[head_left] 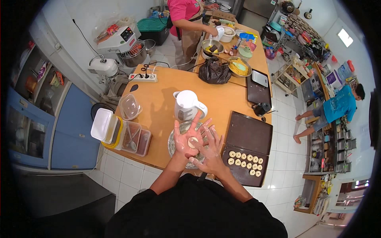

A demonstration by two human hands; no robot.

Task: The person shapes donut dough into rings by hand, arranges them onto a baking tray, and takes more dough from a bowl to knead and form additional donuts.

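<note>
Floury hands, left (189, 139) open under a dough disc (193, 142), right (209, 152) flat beside, over orange table (158, 115), white-tiled kitchen

Dough disc (193, 142): pale, matt, soft. Left hand (189, 137), right hand (210, 152): flour-dusted. Bowl (172, 144): shiny metal. Table (158, 115): smooth wood. Baking tray (248, 137): dark matt metal. Kettle (186, 105): glossy white plastic.

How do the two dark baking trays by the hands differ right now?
The near tray carries rows of small pale dough rounds; the far tray is bare. The near tray lies at the table's front edge, the far tray behind it, their edges meeting. Both are dark, rectangular and flat on the wooden table.
</note>
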